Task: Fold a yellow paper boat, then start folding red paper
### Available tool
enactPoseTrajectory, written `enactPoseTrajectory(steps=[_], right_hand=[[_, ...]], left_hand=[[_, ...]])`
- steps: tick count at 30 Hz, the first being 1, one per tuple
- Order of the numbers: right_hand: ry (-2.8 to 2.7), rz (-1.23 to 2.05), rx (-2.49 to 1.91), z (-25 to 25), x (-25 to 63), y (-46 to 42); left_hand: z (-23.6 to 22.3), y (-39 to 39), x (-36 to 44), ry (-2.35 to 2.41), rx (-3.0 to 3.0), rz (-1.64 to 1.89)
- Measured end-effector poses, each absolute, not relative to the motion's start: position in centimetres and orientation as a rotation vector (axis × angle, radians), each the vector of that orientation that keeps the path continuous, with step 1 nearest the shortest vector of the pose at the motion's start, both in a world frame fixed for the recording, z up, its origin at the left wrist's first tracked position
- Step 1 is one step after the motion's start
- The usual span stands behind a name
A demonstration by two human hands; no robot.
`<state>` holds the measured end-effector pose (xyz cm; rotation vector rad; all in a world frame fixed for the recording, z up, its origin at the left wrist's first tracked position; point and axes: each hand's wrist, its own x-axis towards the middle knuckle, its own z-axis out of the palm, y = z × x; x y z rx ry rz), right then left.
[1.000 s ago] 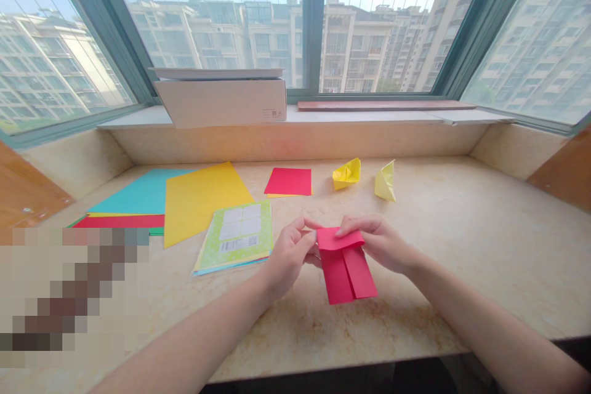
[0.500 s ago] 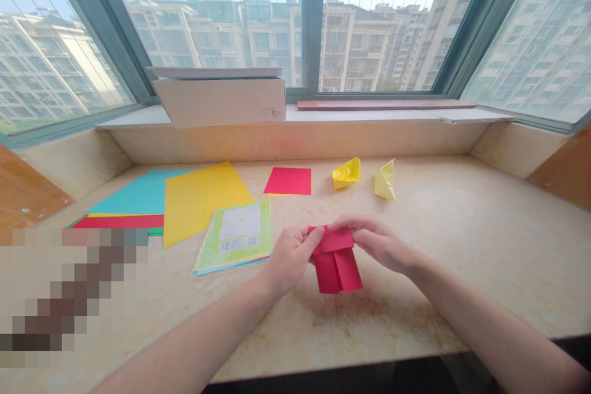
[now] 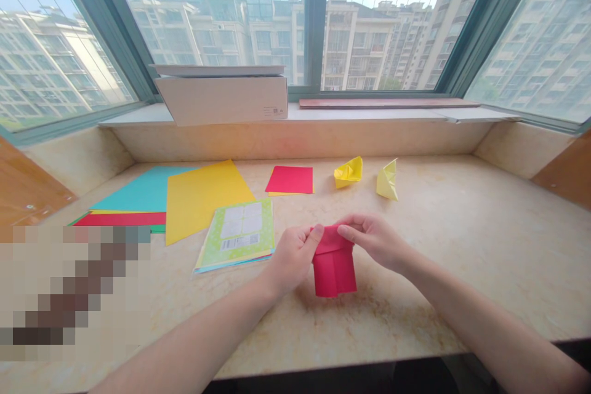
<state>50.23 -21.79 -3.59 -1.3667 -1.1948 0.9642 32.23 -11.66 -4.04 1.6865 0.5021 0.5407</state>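
A folded red paper (image 3: 335, 268) is held just above the marble counter (image 3: 462, 240), near its front middle. My left hand (image 3: 290, 258) pinches its upper left corner. My right hand (image 3: 376, 240) pinches its upper right edge, where the top part is bent over toward me. Both hands have their fingers closed on the paper.
A pack of origami paper (image 3: 237, 237) lies to the left of my hands, with large yellow (image 3: 201, 197), teal (image 3: 138, 191) and red (image 3: 122, 219) sheets beyond it. Farther back lie a small red square (image 3: 290, 180) and two folded yellow paper shapes (image 3: 348, 171) (image 3: 388, 180). A cardboard box (image 3: 224, 97) sits on the sill.
The red paper has been lifted from lying flat and turned more upright, its top folded further down, so it looks shorter. Both hands moved slightly left with it.
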Motion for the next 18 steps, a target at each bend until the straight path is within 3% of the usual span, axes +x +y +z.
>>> enactPoseTrajectory(steps=[18], right_hand=[[-1.133,0.943,-1.329,-2.6,50.2,-22.0]], left_hand=[[-3.1,-11.8,32.1,0.507,1.489,0.624]])
